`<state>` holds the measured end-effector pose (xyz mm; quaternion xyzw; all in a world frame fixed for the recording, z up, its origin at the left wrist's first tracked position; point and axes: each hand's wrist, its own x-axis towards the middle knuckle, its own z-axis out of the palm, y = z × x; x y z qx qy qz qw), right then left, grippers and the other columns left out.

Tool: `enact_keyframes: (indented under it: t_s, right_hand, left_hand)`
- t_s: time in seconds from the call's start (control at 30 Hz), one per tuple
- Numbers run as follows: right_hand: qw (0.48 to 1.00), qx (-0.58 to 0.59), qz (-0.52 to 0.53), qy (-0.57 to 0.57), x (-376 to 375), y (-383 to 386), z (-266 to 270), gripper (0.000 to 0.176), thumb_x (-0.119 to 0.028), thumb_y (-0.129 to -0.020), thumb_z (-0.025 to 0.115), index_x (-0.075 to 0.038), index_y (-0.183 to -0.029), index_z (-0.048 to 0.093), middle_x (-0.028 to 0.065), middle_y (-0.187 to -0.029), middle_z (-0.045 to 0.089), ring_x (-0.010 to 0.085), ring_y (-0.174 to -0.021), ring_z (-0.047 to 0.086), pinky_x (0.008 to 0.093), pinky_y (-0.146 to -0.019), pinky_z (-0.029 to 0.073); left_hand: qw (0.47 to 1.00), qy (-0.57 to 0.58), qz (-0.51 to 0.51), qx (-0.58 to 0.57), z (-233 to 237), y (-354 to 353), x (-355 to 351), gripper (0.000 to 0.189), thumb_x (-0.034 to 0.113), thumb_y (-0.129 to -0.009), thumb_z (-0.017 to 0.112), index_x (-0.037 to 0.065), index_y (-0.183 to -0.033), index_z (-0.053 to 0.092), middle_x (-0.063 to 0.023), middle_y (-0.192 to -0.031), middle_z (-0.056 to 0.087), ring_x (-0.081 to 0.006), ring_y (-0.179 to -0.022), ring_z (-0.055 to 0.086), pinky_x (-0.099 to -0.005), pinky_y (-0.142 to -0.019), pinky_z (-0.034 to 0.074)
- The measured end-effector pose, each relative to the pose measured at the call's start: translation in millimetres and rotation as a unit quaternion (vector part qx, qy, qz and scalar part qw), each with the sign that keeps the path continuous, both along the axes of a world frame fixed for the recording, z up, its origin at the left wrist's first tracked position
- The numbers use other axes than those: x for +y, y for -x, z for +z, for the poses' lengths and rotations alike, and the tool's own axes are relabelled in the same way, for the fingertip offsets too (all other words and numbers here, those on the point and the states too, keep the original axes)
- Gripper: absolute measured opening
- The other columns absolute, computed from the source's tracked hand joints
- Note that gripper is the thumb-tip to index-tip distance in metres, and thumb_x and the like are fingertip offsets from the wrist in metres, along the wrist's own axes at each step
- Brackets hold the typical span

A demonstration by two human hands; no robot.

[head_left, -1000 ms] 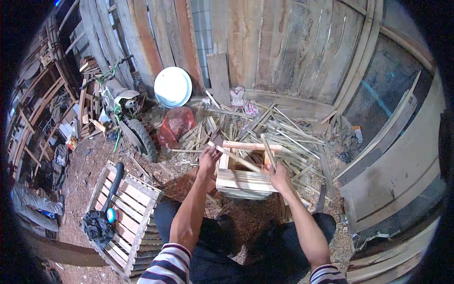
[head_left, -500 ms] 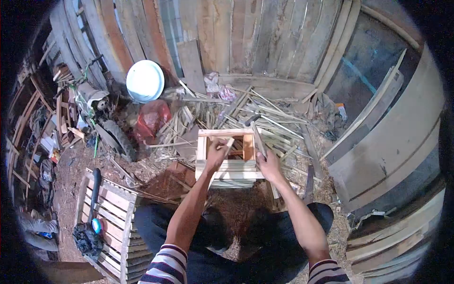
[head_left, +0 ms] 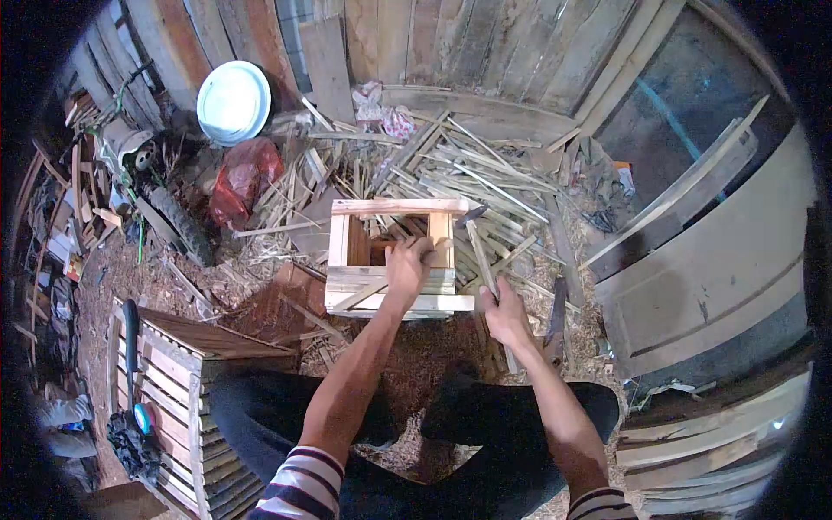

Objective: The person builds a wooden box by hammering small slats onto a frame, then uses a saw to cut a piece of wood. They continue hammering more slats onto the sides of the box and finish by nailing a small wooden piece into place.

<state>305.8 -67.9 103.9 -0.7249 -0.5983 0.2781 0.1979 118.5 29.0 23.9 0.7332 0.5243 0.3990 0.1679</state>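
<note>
Pale wood made up the crate (head_left: 399, 206), which stood on the sawdust just ahead of our knees. Our left hand (head_left: 407, 264) curled over its near wall, fingers closed on the top board, seemingly to keep it steady. Our right hand (head_left: 504, 316), just right of the crate, clenched a hammer (head_left: 479, 256), head raised beside the right wall. Loose slats (head_left: 494, 178) lay heaped behind the crate.

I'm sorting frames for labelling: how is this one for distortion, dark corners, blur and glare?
Head view: strong fisheye bows the wall planks, black vignette fills the corners; light is soft, without hard shadows; the left hand gripping the wooden crate and the right hand holding the hammer look sharp; the white basin is bright, slightly washed out; clutter at the left edge is dim.
</note>
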Motion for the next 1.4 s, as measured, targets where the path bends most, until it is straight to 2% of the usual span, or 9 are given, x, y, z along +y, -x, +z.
enact_keyframes:
  t_s: [0.1,0.23,0.4,0.63,0.7,0.8,1.07,1.33,1.4]
  right_hand:
    - [1.000,-0.007,0.010,0.012,-3.8,6.0,-5.0,0.041,-0.030,-0.095,0.047,0.001,-0.121,0.047,0.0304,-0.095,0.062,0.0463,-0.091,0.060,0.0528,-0.084,0.046]
    - [1.000,-0.021,0.011,0.003,-5.3,17.2,-2.1,0.031,-0.026,-0.094,0.050,0.002,-0.108,0.048,0.0322,-0.083,0.061,0.0506,-0.082,0.058,0.0547,-0.069,0.046]
    - [0.998,-0.053,0.044,0.017,-2.5,26.1,4.3,0.030,-0.025,-0.095,0.047,0.002,-0.110,0.048,0.0312,-0.073,0.060,0.0504,-0.072,0.059,0.0550,-0.063,0.046]
    - [0.998,-0.037,0.035,-0.036,-16.7,21.6,5.7,0.032,-0.024,-0.095,0.047,0.003,-0.112,0.049,0.0302,-0.082,0.062,0.0525,-0.068,0.057,0.0534,-0.061,0.048]
    - [0.987,-0.068,0.056,-0.135,-20.5,18.0,-9.4,0.029,-0.030,-0.096,0.049,-0.002,-0.105,0.050,0.0177,-0.074,0.062,0.0379,-0.051,0.057,0.0430,-0.044,0.044]
    - [0.845,0.458,-0.162,0.223,-23.5,20.3,-1.3,0.033,-0.044,-0.096,0.050,-0.013,-0.086,0.041,-0.0070,-0.060,0.032,0.0018,-0.044,0.027,0.0196,-0.036,0.020]
    - [0.775,0.554,-0.157,0.260,-18.2,12.1,-15.4,0.030,-0.041,-0.097,0.048,-0.014,-0.086,0.042,-0.0070,-0.059,0.033,0.0027,-0.042,0.028,0.0188,-0.034,0.020]
    - [0.826,0.487,-0.126,0.256,-19.7,16.1,-9.0,0.029,-0.040,-0.096,0.049,-0.014,-0.085,0.040,-0.0075,-0.060,0.033,0.0011,-0.043,0.027,0.0179,-0.033,0.020]
    - [0.842,0.465,-0.125,0.244,-18.2,11.7,-19.1,0.029,-0.037,-0.096,0.050,-0.010,-0.089,0.045,-0.0016,-0.061,0.044,0.0098,-0.041,0.039,0.0237,-0.034,0.029]
  left_hand:
    - [0.994,-0.069,0.055,0.060,-2.1,8.2,-7.9,0.014,0.018,-0.079,0.067,0.008,-0.088,0.066,-0.0089,-0.089,0.066,-0.0298,-0.078,0.064,-0.0424,-0.066,0.046]
    - [0.993,0.047,0.022,-0.103,-4.1,13.1,-10.0,0.022,0.026,-0.081,0.067,0.006,-0.090,0.068,-0.0131,-0.091,0.068,-0.0328,-0.082,0.065,-0.0409,-0.071,0.050]
    - [0.995,0.099,0.008,-0.008,-8.3,12.5,-16.4,0.028,0.032,-0.082,0.066,0.008,-0.096,0.070,-0.0143,-0.093,0.068,-0.0327,-0.084,0.066,-0.0407,-0.074,0.051]
    - [0.992,0.120,0.005,-0.032,2.1,14.0,-18.2,0.028,0.032,-0.082,0.068,0.007,-0.094,0.069,-0.0154,-0.082,0.068,-0.0364,-0.079,0.064,-0.0420,-0.069,0.050]
    - [0.988,0.156,0.008,-0.007,6.7,12.8,-19.6,0.028,0.033,-0.083,0.067,0.008,-0.095,0.069,-0.0154,-0.085,0.068,-0.0360,-0.080,0.064,-0.0418,-0.070,0.050]
    - [0.994,0.110,0.012,0.004,-1.7,11.9,-16.7,0.028,0.035,-0.084,0.065,0.009,-0.095,0.069,-0.0147,-0.089,0.068,-0.0344,-0.083,0.065,-0.0411,-0.073,0.051]
    - [0.995,0.098,0.011,0.022,-5.0,11.9,-16.6,0.029,0.036,-0.085,0.063,0.008,-0.093,0.069,-0.0133,-0.089,0.068,-0.0326,-0.083,0.065,-0.0402,-0.074,0.051]
    - [0.994,0.101,0.005,0.030,-2.3,12.5,-17.6,0.028,0.035,-0.085,0.063,0.008,-0.092,0.069,-0.0115,-0.090,0.069,-0.0318,-0.083,0.066,-0.0398,-0.073,0.051]
    - [0.996,0.083,0.009,0.039,-2.6,12.5,-16.0,0.028,0.034,-0.085,0.063,0.008,-0.092,0.069,-0.0110,-0.090,0.069,-0.0317,-0.083,0.066,-0.0398,-0.073,0.052]
